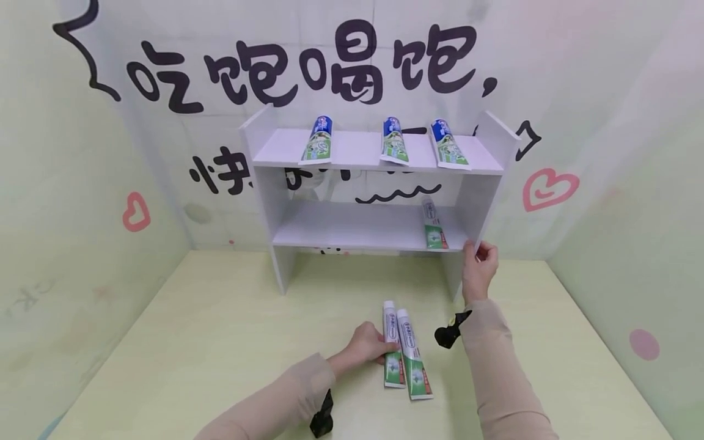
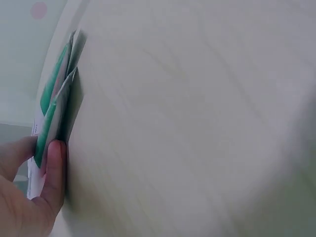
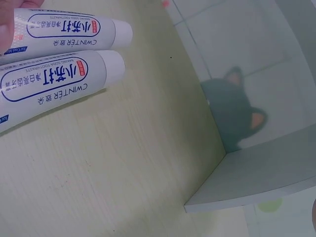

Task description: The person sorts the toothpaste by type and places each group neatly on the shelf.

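Two white-and-green toothpaste tubes lie side by side on the table, caps toward the shelf. My left hand point(image 1: 365, 343) pinches the left toothpaste tube point(image 1: 390, 324) point(image 2: 46, 129), thumb on top and a finger at its lower edge in the left wrist view. Right beside it lies the other toothpaste tube point(image 1: 414, 362) point(image 3: 54, 81). My right hand point(image 1: 480, 270) grips the right side panel of the white shelf unit point(image 1: 352, 227), level with the middle board. A similar toothpaste tube point(image 1: 433, 225) lies near the right end of that board.
Three blue-and-green toothpaste tubes lie on the top board: a left one point(image 1: 318, 142), a middle one point(image 1: 393, 142) and a right one point(image 1: 448, 145). The shelf unit stands at the back of the pale table point(image 1: 220, 324), before a wall point(image 1: 352, 18) with black writing.
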{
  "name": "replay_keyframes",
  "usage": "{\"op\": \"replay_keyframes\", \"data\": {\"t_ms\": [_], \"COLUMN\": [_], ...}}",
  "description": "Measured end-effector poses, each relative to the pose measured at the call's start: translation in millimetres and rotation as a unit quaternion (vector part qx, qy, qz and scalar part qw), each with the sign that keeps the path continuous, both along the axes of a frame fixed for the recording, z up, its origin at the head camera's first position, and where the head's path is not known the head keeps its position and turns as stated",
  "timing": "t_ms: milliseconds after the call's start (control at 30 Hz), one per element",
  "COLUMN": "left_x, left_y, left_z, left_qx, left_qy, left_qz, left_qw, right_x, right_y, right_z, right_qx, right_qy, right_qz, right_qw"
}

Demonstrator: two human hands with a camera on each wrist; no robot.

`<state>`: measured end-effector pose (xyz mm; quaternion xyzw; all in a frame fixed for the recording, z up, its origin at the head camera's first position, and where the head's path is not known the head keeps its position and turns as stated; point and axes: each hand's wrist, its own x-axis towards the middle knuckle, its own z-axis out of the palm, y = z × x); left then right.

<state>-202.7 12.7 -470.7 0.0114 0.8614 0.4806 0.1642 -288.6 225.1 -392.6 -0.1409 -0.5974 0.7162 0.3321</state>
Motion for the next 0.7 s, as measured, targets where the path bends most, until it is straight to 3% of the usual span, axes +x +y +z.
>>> {"op": "replay_keyframes", "data": {"t_ms": [100, 233, 700], "left_x": [2.1, 2.8, 2.7], "left_y": [-4.4, -10.4, -25.2], "left_z": [-0.2, 8.8, 67.7], "left_qx": [0.009, 0.013, 0.080], "left_qy": [-0.001, 0.008, 0.047], "left_qz": [0.001, -0.003, -0.051], "left_qw": [1.0000, 0.9999, 0.9944], "right_x": [-0.6, 0.2, -0.3], "right_y": [0, 0, 0], "right_z": [-0.5, -0.5, -2.4], "right_qx": [0.001, 0.004, 0.011], "right_qy": [-0.002, -0.004, -0.001], "right_qz": [0.002, 0.002, 0.006], "right_qw": [1.0000, 1.0000, 0.9999]}}
